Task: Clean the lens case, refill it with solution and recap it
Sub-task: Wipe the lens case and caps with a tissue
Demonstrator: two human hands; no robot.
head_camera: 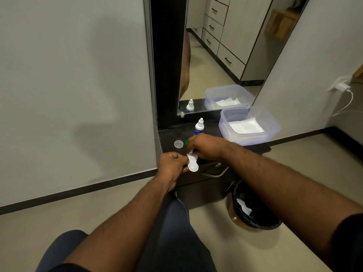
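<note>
Case (192,163) sits in mid-air between both hands, just over the near edge of the table (169,137), its long axis running away from the person. Left hand (172,163) pinches the near side, fingers curled round it; right hand (206,146) is closed over the far well, something green (a cap, I'd guess) peeking out. A clear cap (178,144) lies just left, the bottle (198,127) behind.
</note>
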